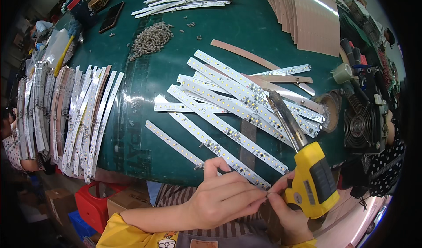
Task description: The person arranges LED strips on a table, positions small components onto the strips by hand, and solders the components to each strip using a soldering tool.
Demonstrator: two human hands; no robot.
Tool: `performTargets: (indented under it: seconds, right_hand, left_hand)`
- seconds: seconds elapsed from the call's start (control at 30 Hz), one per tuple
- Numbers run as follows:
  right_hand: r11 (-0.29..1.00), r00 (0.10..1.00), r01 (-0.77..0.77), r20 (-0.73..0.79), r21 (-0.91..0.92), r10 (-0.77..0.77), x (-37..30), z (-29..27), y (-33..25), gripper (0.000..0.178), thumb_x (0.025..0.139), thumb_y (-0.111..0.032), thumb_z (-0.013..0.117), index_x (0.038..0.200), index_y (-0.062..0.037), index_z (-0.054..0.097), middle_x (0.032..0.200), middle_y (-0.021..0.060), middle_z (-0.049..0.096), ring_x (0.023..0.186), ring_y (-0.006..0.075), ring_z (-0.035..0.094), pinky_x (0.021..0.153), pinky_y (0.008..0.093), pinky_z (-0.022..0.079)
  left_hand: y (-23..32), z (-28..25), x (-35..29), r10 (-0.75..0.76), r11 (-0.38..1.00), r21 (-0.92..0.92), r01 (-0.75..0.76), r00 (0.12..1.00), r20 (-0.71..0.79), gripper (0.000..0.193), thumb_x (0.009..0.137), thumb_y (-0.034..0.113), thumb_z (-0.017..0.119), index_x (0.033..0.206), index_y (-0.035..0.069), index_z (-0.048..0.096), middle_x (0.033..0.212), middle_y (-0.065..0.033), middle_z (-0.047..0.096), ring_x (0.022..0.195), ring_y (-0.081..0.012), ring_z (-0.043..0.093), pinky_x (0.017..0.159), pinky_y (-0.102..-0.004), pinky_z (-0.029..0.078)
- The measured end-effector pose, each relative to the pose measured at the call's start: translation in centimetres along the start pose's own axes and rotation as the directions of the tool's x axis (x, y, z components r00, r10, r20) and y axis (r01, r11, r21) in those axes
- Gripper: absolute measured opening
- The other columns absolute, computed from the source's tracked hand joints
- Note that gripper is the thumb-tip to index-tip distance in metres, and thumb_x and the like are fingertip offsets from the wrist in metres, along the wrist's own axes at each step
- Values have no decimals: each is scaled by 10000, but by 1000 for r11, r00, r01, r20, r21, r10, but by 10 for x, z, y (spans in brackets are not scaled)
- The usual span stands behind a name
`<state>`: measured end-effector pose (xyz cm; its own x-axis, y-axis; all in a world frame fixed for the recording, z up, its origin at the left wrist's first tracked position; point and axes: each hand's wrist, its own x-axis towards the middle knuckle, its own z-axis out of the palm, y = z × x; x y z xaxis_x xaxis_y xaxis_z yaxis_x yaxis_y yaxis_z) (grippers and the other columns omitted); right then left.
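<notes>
**Strip end pinched at the table's near edge, iron in my right hand**

Head view: My left hand (pixel 222 199) sits just off the near edge of the green table (pixel 145 85), fingers pressed together in a pinch at the near end of a long white LED strip (pixel 211 143). Whether a small part or bit of wire is caught between the fingertips I cannot tell; they are bunched too tightly. My right hand (pixel 288 208) is closed around the yellow grip of a soldering iron (pixel 303 164), and its fingertips meet my left ones right at the strip's end.

The strip's long axis runs away from me, up and to the left across the table, so its working end lies directly at my pinch and the rest of it trails off beyond. The iron's shaft points up and slightly left too, its tip lying over the fanned pile of strips (pixel 246 94) further out, well apart from the pinched end. My left hand is the nearer one to that end; the right touches it only at the fingertips.

Around this: a stack of strips (pixel 83 116) at the left edge, a heap of small grey parts (pixel 151 38) beyond, and a small fan (pixel 358 127) on the right.
</notes>
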<state>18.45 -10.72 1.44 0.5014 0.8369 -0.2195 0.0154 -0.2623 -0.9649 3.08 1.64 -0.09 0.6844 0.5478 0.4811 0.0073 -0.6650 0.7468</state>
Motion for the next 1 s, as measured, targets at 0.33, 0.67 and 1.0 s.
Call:
performTargets:
  seconds: [0.33,0.67,1.0]
  right_hand:
    - [987,988,113,-88,-112,-123,-9,-25,30,495,923,-345,598,1164,82,528,978,157,636,604,103,518,542,235,424]
    - [999,995,38,91,12,-38,-24,-39,62,466,924,-332,610,1177,54,542,788,67,562,607,118,512,563,252,421]
    - [997,997,2,82,80,-9,-23,-43,73,389,916,-154,599,1234,36,479,902,102,586,646,125,550,575,265,487]
  left_hand:
    - [-61,-15,5,-163,840,479,257,960,-228,182,687,95,779,849,130,705,758,34,649,766,-146,576,790,-380,289]
    - [-61,-14,5,-149,819,518,245,964,-220,166,692,98,780,833,106,695,771,30,641,856,-176,582,817,-410,282]
    - [-54,-20,10,-140,789,586,182,983,-118,169,699,97,762,857,90,702,793,8,633,947,-218,580,847,-462,294]
